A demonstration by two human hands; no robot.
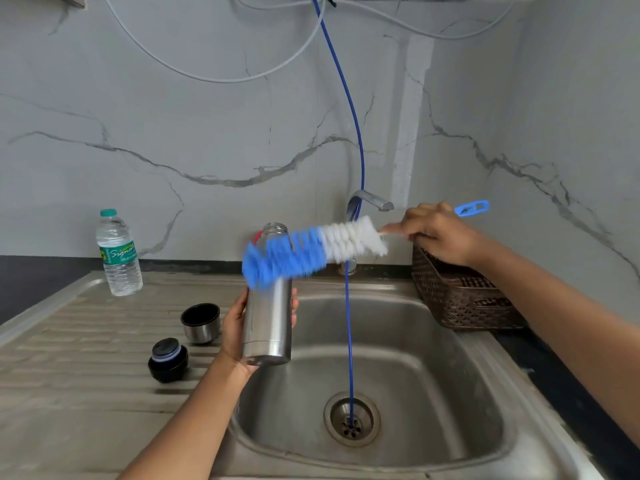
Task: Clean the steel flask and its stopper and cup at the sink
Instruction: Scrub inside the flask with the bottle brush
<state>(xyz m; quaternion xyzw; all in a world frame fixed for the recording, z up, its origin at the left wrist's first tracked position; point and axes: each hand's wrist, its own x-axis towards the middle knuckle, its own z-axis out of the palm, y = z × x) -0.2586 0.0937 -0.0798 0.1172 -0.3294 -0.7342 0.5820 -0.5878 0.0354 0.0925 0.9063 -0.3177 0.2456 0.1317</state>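
left hand (239,327) wrapped round the steel flask (267,317), upright over the sink (450,341) edge | right hand (438,233) gripping bottle brush (311,249) handle, bristles level across flask | cup (201,322), stopper (168,359) sitting on drainboard (86,358)

Ridged steel drainboard (69,375) holding an upright steel cup (200,322), a black stopper (168,360) just beside it at seven o'clock, and a plastic water bottle (119,258) well apart at ten o'clock.

Upright uncapped steel flask (268,320); cup (201,322), stopper (168,359) alongside
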